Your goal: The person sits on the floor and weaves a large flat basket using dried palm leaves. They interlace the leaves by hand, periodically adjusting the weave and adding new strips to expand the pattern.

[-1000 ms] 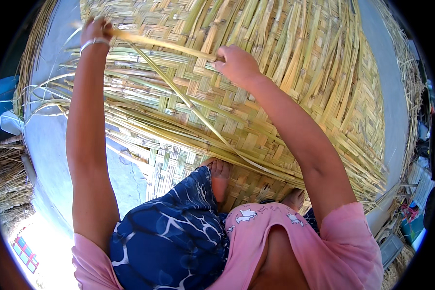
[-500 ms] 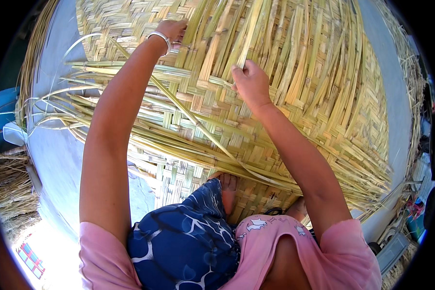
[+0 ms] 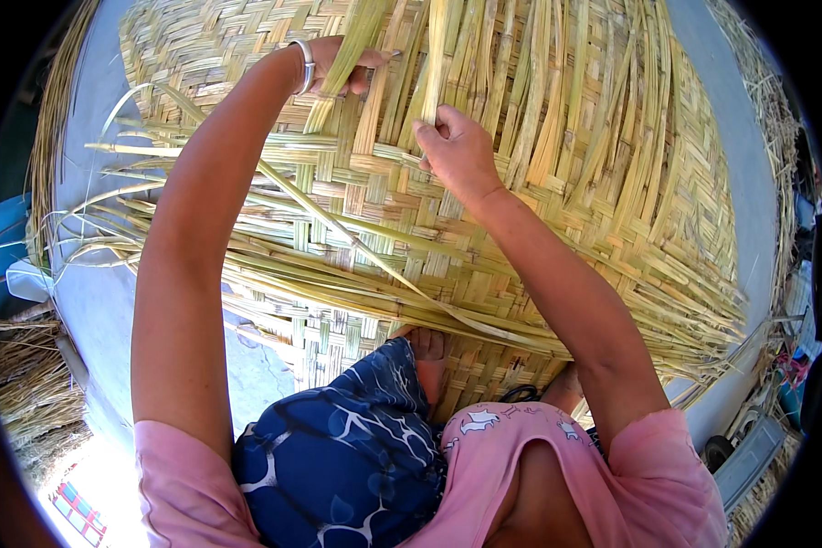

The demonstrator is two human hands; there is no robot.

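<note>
Two bare hands above one woven mat [image 3: 461, 288]. The right hand [image 3: 459, 155] has its grip closed on one pale strip [image 3: 437, 64] over the mat's far half. The left hand [image 3: 322, 53], wearing one bangle [image 3: 307, 68], reaches beneath green strips [image 3: 358, 36], fingers partly extended; whether its grip is closed, I cannot tell.

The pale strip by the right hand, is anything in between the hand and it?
Nothing that I can see. The right hand has the pale strip directly in its grip. The left hand is off to the left, with a green strip across it.
</note>
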